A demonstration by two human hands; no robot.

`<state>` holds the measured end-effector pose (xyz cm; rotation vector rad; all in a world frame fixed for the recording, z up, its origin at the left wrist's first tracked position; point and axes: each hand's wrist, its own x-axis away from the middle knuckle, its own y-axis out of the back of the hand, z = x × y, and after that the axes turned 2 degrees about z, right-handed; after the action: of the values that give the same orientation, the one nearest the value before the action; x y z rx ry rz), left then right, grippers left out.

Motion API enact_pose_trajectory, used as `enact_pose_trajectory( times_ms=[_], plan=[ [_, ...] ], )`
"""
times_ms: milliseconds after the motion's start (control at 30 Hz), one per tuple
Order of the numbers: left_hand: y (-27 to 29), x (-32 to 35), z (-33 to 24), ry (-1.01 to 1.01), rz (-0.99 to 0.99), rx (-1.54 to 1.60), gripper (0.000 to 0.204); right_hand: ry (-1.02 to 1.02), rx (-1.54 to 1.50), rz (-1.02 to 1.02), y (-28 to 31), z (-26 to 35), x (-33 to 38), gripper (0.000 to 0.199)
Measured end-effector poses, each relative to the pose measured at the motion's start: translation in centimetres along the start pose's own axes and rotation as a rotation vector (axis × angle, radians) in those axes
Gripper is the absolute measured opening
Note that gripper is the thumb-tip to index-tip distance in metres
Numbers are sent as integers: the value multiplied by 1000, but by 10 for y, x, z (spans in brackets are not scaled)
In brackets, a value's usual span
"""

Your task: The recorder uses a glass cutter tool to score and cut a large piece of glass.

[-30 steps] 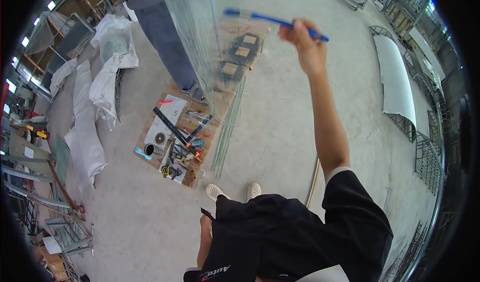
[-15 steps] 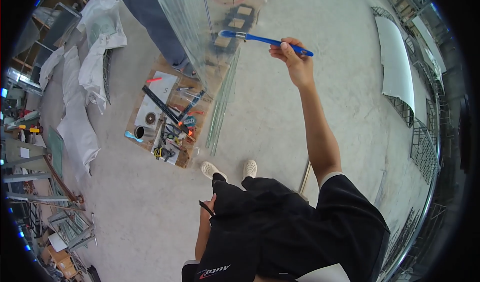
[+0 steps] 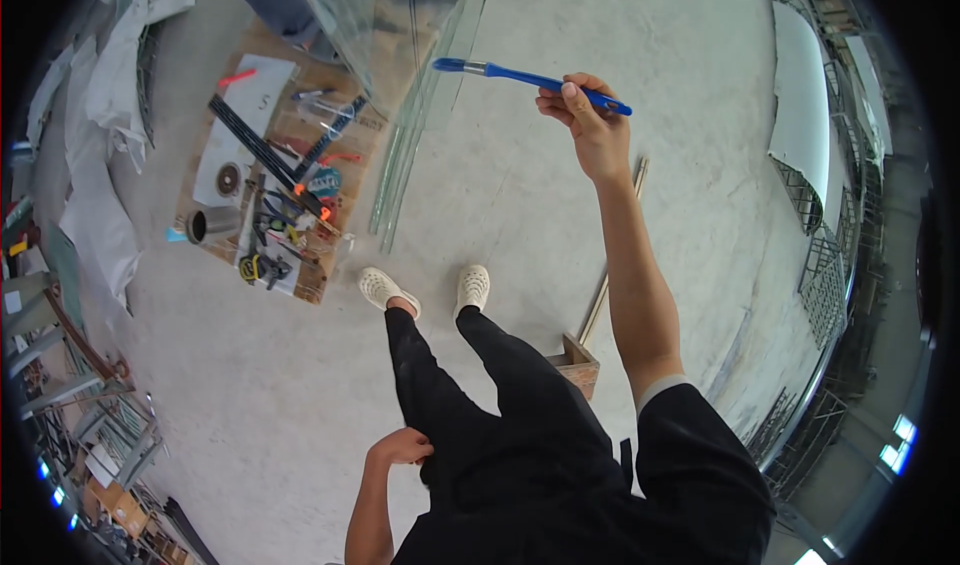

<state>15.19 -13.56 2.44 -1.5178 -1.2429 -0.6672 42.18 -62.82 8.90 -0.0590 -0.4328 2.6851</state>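
My right hand (image 3: 592, 133) grips the handle end of a blue paintbrush (image 3: 530, 77) between thumb and fingers. The brush is held nearly level, its bristles pointing left toward upright glass sheets (image 3: 395, 165); in this view they overlap the floor near the glass edge, and I cannot tell whether they touch anything. Beside my thigh, my left hand (image 3: 403, 447) has its fingers curled in against the black trousers (image 3: 450, 395). What those fingers hold, if anything, is hidden.
Left of the glass, a wooden board (image 3: 315, 283) carries a metal cup (image 3: 212, 225), a tape measure (image 3: 262, 268), a black bar (image 3: 250, 140) and several small tools. A small wooden box (image 3: 580, 365) sits by my right leg. White sheeting (image 3: 95, 205) lies far left.
The view has shifted, so the board and glass sit further up and left. My left hand shows more fully by my thigh. The brush stays in my right hand, at nearly the same place in view.
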Motion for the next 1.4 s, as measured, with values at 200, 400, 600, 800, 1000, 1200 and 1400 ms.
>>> enact_pose_trajectory(
  times_ms=[200,400,600,800,1000,1200,1400],
  plan=[
    [9,-64,39,124,454,193,36,-59,21,-40,47,-141,-5,19],
    [8,-93,78,108,702,393,45,-134,-6,-63,77,-275,-7,20],
    [21,-111,81,55,761,367,57,-202,43,-135,102,-361,-7,19],
    [42,-91,34,370,753,402,59,-235,484,75,94,-298,-8,20],
    [0,-14,9,73,-228,283,61,-92,432,99,23,-21,55,20],
    [19,-86,67,-150,-541,397,58,276,224,178,-48,284,101,14],
    [26,-40,54,-478,-895,580,56,921,219,226,-123,508,76,24]
  ],
)
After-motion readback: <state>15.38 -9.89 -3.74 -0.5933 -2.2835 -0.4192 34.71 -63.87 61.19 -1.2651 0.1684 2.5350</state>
